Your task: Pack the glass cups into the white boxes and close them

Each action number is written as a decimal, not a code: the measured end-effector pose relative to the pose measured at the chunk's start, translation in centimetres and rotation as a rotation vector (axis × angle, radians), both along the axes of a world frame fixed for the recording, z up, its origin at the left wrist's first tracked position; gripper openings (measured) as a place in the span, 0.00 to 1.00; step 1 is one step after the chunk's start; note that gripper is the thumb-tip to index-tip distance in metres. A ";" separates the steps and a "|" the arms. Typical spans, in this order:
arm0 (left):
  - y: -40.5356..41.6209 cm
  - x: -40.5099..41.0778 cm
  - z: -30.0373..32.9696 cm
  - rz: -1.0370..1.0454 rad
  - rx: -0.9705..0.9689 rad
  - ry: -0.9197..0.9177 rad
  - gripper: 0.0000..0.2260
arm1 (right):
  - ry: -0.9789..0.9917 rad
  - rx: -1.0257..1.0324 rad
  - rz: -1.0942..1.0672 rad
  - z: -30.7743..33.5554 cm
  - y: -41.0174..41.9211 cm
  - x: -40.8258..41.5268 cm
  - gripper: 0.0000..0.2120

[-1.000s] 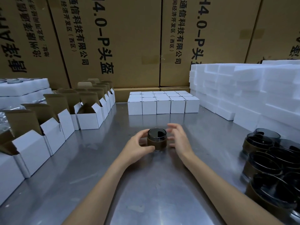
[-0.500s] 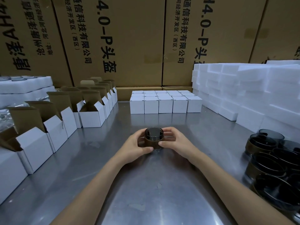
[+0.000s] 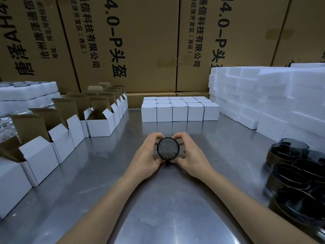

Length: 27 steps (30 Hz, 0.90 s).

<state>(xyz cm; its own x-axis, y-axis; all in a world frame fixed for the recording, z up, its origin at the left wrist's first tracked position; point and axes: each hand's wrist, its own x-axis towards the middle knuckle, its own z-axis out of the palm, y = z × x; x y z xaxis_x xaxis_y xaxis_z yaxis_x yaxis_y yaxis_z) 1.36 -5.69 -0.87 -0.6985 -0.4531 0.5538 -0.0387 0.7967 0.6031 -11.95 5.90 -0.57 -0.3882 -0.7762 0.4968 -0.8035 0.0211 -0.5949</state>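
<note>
A dark glass cup (image 3: 168,148) is held over the middle of the steel table, tipped so its round opening faces me. My left hand (image 3: 146,154) grips its left side and my right hand (image 3: 189,155) grips its right side, fingers curled round the rim. Several more dark glass cups (image 3: 292,175) cluster at the table's right edge. Open white boxes (image 3: 99,123) with brown flaps raised line the left side. Closed white boxes (image 3: 180,110) stand in rows at the back centre.
White foam blocks (image 3: 267,97) are stacked at the back right. Foam trays (image 3: 26,92) sit at the far left. Large brown cartons (image 3: 140,44) form a wall behind the steel table (image 3: 158,208).
Both hands closed on the cup, lifted it off the table and tipped it so its opening now faces me.
</note>
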 end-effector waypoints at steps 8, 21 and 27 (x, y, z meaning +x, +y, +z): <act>-0.3 0.0 -0.2 -0.011 -0.025 0.006 0.30 | -0.060 -0.014 0.021 -0.1 -0.1 -0.2 0.31; -0.1 0.3 0.5 -0.032 0.182 0.047 0.27 | -0.600 -0.059 0.110 0.6 0.3 -0.6 0.18; -0.1 0.5 0.8 -0.036 0.463 0.116 0.21 | -0.631 -0.013 0.208 1.0 0.6 -0.3 0.29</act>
<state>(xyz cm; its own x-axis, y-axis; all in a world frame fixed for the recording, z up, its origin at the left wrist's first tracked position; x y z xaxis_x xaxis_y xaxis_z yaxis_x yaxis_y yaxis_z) 1.81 -5.74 -0.02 -0.6639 -0.6474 0.3744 0.0727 0.4424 0.8939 -12.24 6.55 0.40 -0.4500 -0.8621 0.2329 -0.2874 -0.1071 -0.9518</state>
